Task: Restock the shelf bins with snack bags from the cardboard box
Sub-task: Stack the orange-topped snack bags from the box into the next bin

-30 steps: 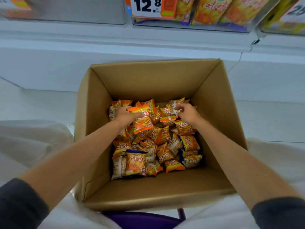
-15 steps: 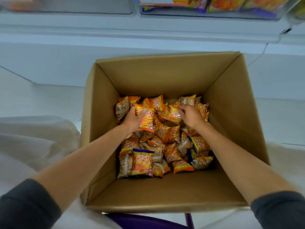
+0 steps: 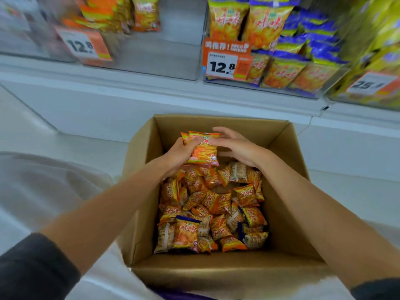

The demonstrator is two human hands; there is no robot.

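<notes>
Brown cardboard forms the open box (image 3: 216,272) in the head view, set near the white shelf (image 3: 129,83). Loose orange snack bags (image 3: 213,210) cover its bottom in a jumbled layer. Over the far part of the box, the left hand (image 3: 179,155) grips a small bundle (image 3: 203,151) of the same orange bags. Its fingers curl round the bundle's left side, and the bundle is raised above the pile. The right hand (image 3: 237,148) rests against the bundle's right edge, its fingers fairly straight and its thumb at the top corner. Both forearms are bare, with dark sleeves (image 3: 32,271) at the near edge.

On the shelf, the left bin (image 3: 164,57) holds only a few orange bags at its back and carries a blurred price tag (image 3: 84,45) on its front. The middle bin (image 3: 287,70) is packed with orange, blue-topped bags and bears a tag reading 12.8 (image 3: 225,66). At far right stands a blurred bin of yellow bags (image 3: 378,50).
</notes>
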